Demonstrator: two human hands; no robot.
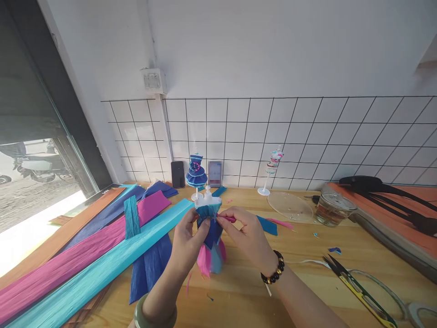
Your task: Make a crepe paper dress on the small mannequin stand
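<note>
In front of me stands a small white dress form (208, 197) in a crepe paper dress (214, 236). The dress has a teal top, dark blue panels below it, and pink and pale blue petals at the bottom. My left hand (191, 239) is closed on the dress at the waist, thumb in front. From the other side, my right hand (247, 232) pinches a small pink paper piece (230, 219) against the waist. Its fingertips meet the left thumb's side of the dress; what lies exactly between them is partly hidden.
Long crepe paper strips (102, 269) cover the left of the table. A finished blue dress form (196, 171), two phones (178, 174) and another dress form (272, 166) stand near the tiled wall. Rightward are a clear lid (290, 206), a jar (332, 209) and scissors (358, 291).
</note>
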